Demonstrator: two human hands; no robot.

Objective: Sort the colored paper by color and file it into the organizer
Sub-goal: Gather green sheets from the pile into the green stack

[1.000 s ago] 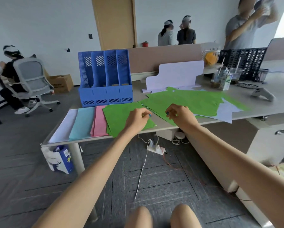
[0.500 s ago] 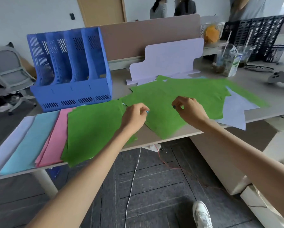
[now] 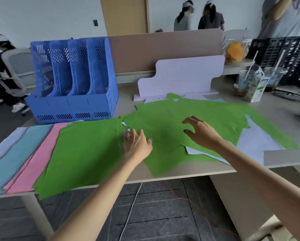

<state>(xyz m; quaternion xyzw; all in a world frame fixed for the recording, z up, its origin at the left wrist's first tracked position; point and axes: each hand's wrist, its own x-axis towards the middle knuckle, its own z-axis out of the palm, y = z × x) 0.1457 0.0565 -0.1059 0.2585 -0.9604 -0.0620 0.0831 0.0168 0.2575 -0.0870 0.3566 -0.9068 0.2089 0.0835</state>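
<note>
Right now the left hand (image 3: 137, 145) lies palm down with its fingers stretched forward and close together, gripping nothing. It rests across the seam where the sorted green stack (image 3: 86, 153) meets the loose green sheets (image 3: 189, 110). Its fingertips are blurred, so exactly which sheet they press cannot be told.

The right hand (image 3: 203, 134) is just to the right of the left, apart from it, over the loose green sheets. Its fingers are spread and loosely bent, its thumb is held out toward the left hand, and it holds nothing. A shadow sits on the paper between the two hands. Whether the right fingertips touch the sheet cannot be told.

Left of the left hand, beyond the sorted green stack, the stacks overlap in a row: pink paper (image 3: 39, 157), then light blue paper (image 3: 12, 157), then pale lavender paper (image 3: 3, 145) at the far end. Pale lavender sheets (image 3: 260, 141) poke out from under the loose green ones, right of the right hand and just below its wrist.

Beyond the left hand, at the back of the desk (image 3: 189, 173), stands the blue four-slot file organizer (image 3: 72, 87), upright, just behind the sorted stacks.

Beyond the right hand a pale lavender cut-out board (image 3: 180, 75) stands against the brown partition (image 3: 163, 49). Farther right of it are a drink carton (image 3: 257, 89), plastic cups with straws (image 3: 244, 80), a pair of glasses (image 3: 289, 97) and a black organizer (image 3: 288, 54).

Below the forearms, a white cable (image 3: 131, 206) hangs to the floor.
</note>
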